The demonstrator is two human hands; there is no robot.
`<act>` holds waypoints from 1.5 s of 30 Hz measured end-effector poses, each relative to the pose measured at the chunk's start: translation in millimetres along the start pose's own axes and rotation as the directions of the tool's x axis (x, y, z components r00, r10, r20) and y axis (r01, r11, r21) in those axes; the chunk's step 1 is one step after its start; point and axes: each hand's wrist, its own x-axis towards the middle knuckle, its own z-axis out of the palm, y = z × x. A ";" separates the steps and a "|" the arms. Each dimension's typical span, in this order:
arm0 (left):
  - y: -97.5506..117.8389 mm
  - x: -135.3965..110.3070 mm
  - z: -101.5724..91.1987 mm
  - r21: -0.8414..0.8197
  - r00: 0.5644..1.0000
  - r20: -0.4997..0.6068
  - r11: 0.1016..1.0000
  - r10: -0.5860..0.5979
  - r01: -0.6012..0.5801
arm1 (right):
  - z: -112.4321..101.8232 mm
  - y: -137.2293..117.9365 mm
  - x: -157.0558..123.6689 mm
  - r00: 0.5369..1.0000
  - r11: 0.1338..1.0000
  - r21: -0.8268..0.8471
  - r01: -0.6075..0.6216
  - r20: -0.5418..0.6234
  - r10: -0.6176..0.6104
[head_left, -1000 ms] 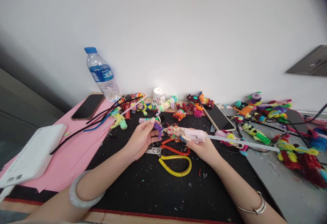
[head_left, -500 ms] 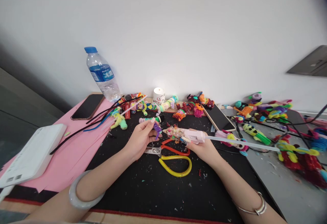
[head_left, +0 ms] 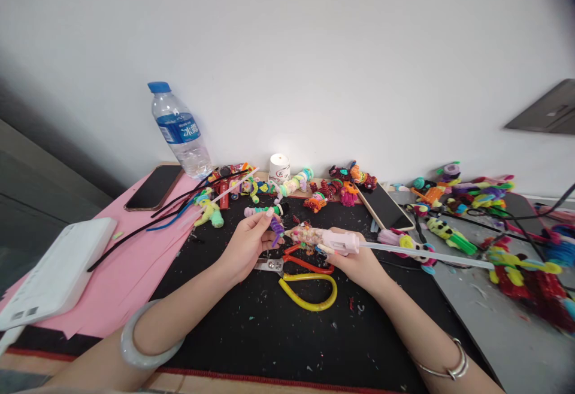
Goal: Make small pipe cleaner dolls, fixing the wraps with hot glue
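Between thumb and fingers, my left hand (head_left: 250,243) pinches a small coiled purple pipe cleaner piece (head_left: 277,230). My right hand (head_left: 354,262) is wrapped round a pale pink hot glue gun (head_left: 340,241), its front crusted with coloured fuzz. A long translucent glue stick (head_left: 422,251) sticks out of the gun's back end toward the right. The gun's nozzle points left and is at or very close to the purple piece; contact I cannot tell. Below both hands lie scissors (head_left: 309,291) with one yellow and one red handle, on a black mat (head_left: 269,346).
Several pipe cleaner figures (head_left: 209,208) line the back. More lie at right on a grey surface (head_left: 476,304). A water bottle (head_left: 179,130), paper cup (head_left: 279,168), phone (head_left: 154,188), second phone (head_left: 385,205), white power strip (head_left: 58,268) and pink paper (head_left: 121,262) surround the mat.
The glue gun's nozzle has moved slightly left and down, closer to the purple piece. My left hand has stayed nearly in place.
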 end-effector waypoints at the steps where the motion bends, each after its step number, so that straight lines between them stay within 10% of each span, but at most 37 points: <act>1: -0.2 0.0 -0.1 0.000 1.000 0.000 1.000 0.001 -0.001 | -0.2 -1.9 0.3 1.000 1.000 0.007 0.001 0.011 -0.001; 31: -0.7 1.9 -1.6 -0.049 1.000 -0.023 0.999 0.002 -0.004 | -0.9 -5.3 0.5 0.996 0.978 -0.207 0.014 -0.083 -0.032; 45: -2.0 1.8 -1.6 -0.040 0.998 -0.016 0.997 0.067 -0.068 | -7.4 10.1 5.3 0.907 0.593 -0.763 -0.258 -0.403 -0.125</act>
